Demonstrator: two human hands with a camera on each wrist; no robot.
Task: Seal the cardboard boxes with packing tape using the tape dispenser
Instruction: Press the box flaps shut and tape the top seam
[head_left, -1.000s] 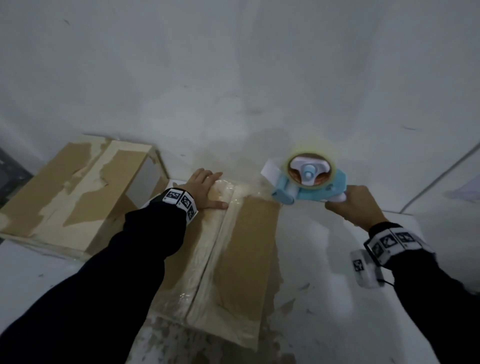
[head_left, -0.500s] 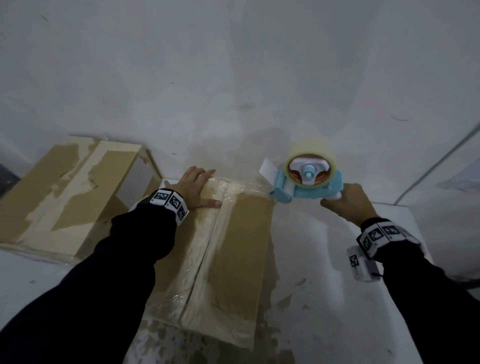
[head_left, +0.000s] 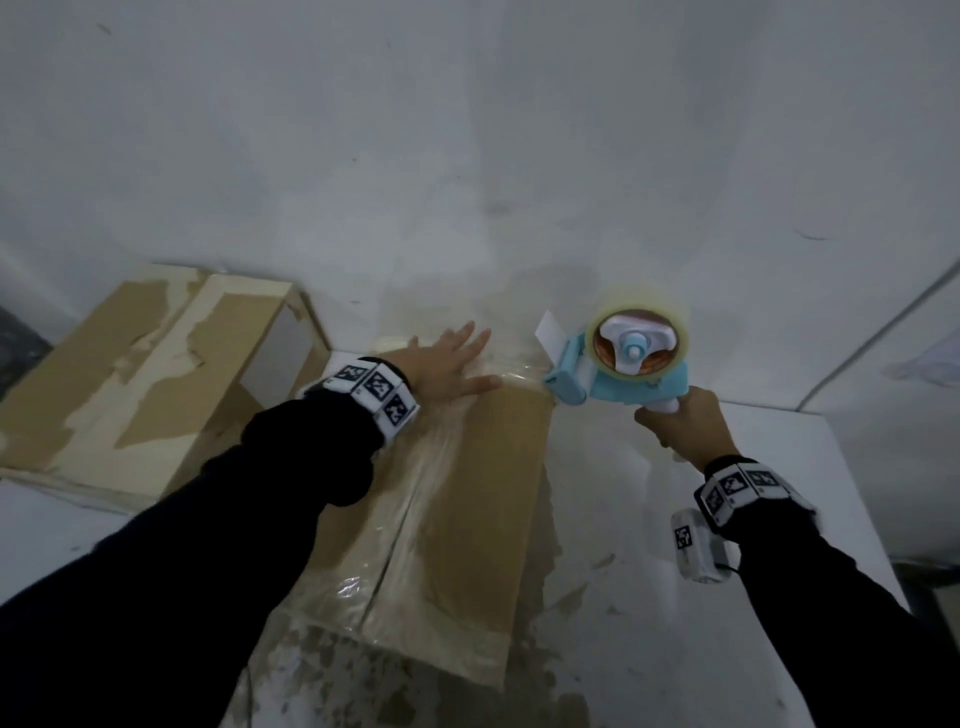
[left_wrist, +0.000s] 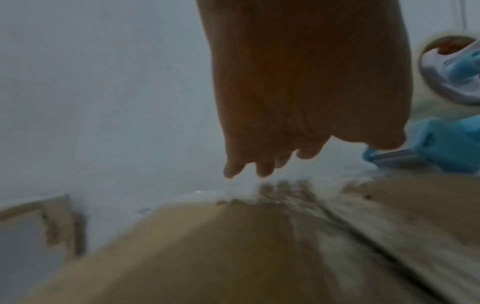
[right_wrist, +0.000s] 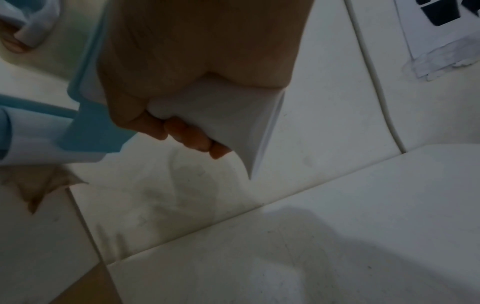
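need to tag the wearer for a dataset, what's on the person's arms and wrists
Both arms wear long dark sleeves. Each wrist carries a white band of square black-and-white marker tiles: one above the left hand, one above the right hand. A small white box with its own marker and a thin dark cable hangs under the right band.

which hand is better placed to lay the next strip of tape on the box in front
The right hand: it already grips the tape dispenser at the far right corner of the box. The left hand lies flat on top.
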